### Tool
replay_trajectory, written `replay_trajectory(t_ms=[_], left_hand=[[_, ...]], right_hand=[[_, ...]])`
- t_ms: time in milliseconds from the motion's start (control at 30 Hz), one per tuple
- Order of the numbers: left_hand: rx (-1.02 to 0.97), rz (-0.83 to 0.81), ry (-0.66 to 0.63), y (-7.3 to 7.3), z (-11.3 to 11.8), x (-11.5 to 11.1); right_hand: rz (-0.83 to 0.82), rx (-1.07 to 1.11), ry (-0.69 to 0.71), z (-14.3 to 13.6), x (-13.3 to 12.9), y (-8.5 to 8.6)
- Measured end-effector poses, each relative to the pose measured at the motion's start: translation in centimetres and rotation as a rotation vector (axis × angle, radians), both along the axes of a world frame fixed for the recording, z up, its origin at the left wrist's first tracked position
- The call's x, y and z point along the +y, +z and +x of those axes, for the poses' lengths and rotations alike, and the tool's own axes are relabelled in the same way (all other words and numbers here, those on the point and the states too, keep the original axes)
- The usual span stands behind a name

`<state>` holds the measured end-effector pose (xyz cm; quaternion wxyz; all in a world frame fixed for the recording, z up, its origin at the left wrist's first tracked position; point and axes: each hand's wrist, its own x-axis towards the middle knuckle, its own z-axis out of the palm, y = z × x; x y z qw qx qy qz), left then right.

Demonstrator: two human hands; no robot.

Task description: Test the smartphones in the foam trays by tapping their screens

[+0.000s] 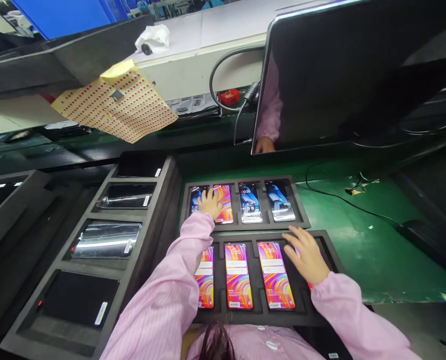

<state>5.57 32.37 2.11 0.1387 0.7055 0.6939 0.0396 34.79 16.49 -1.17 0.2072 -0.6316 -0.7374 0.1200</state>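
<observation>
My left hand (209, 204), fingers spread, is over the two leftmost phones of the back foam tray (241, 227). It partly covers a phone with a pink and orange swirl screen (226, 197) and one with a blue screen (195, 195). Two more lit blue-screen phones lie to the right, one a phone showing 00:36 (250, 202). My right hand (307, 257) hovers or rests, fingers apart, above the rightmost slot of the front tray (260, 317), largely hiding the phone there. Beside it lies a swirl-screen phone (276, 275); contact with the screens is hard to judge.
At left, a stacked grey foam tray (123, 267) holds several dark phones. A black monitor (350, 85) overhangs the back right of the green mat (358, 225), where a thin cable (352, 204) runs. A yellow sticker sheet (121, 102) hangs from the shelf.
</observation>
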Motion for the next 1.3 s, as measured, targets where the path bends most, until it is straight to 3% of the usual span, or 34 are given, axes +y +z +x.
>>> replay_trajectory(t_ms=[100, 167, 233, 300, 400, 467, 533, 667, 833, 933, 1033, 1167, 1300], left_hand=[[-0.11, 0.135, 0.096, 1.3, -1.0, -1.5], [-0.206, 0.241, 0.121, 1.7, -2.4, -4.9], [-0.297, 0.316, 0.142, 1.7, -4.2, -10.0], [-0.347, 0.322, 0.167, 1.1, -5.9, -15.9], [-0.344, 0.212, 0.153, -0.1, -7.9, -24.1], [-0.308, 0.145, 0.122, -0.9, -8.7, -27.8], [-0.245, 0.088, 0.062, -1.3, -9.0, -29.7], [-0.07, -0.028, -0.043, -1.5, -8.5, -28.6], [0.101, -0.07, -0.088, -0.9, -7.4, -22.7], [0.167, -0.029, -0.051, -0.3, -6.7, -19.2], [0.158, 0.039, 0.005, 0.6, -6.6, -17.1], [0.073, 0.128, -0.013, 1.1, -7.1, -17.9], [-0.034, 0.142, -0.15, 0.4, -6.3, -22.1]], right_hand=[[-0.07, -0.003, 0.082, -1.4, -5.3, 0.0], [-0.091, -0.025, 0.129, -2.2, -7.9, 0.0], [-0.104, -0.065, 0.158, -2.8, -9.2, -0.2], [-0.119, -0.11, 0.151, -3.3, -9.0, -0.5], [-0.134, -0.162, 0.087, -3.8, -6.4, -1.0], [-0.14, -0.184, 0.006, -3.8, -4.2, -0.9], [-0.124, -0.177, -0.072, -3.2, -2.6, -0.7], [-0.009, -0.072, -0.106, 0.4, -3.1, -0.1], [0.031, -0.03, -0.165, 5.6, -9.2, -0.4], [-0.002, -0.098, -0.222, 6.3, -12.4, -0.9], [-0.067, -0.2, -0.255, 5.9, -13.5, -1.4], [-0.135, -0.289, -0.3, 5.2, -11.9, -1.6], [-0.151, -0.272, -0.386, 4.9, -8.4, -1.4]])
